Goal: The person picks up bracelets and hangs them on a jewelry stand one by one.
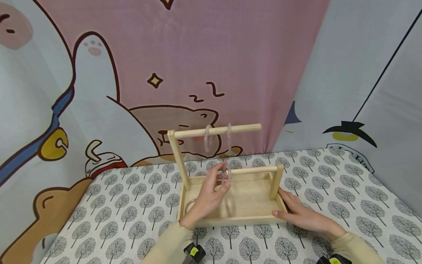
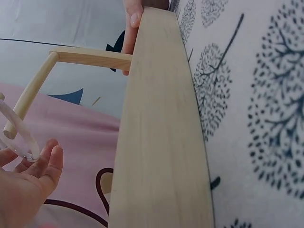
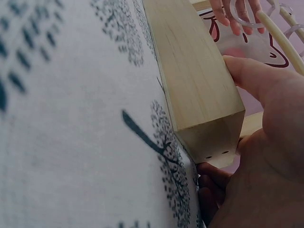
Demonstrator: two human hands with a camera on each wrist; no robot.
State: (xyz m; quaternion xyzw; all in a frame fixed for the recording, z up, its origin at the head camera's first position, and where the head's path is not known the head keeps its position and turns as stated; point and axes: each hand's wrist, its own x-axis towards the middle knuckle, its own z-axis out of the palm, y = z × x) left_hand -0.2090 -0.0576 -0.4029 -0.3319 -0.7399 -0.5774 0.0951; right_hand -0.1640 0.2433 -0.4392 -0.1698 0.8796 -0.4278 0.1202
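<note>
A wooden rack has a shallow tray base, a high rod on the left post and a lower rod on the right post. My left hand pinches a clear bangle at the free left end of the lower rod. Whether the bangle encircles that rod tip is hard to tell. With thumb and fingers, my right hand grips the tray's right end. Two clear bangles hang on the high rod, a left one and a right one.
Another clear ring lies in the tray's left front corner, partly hidden by the left wrist. A tree-print cloth covers the table. Behind it hangs a cartoon-printed curtain.
</note>
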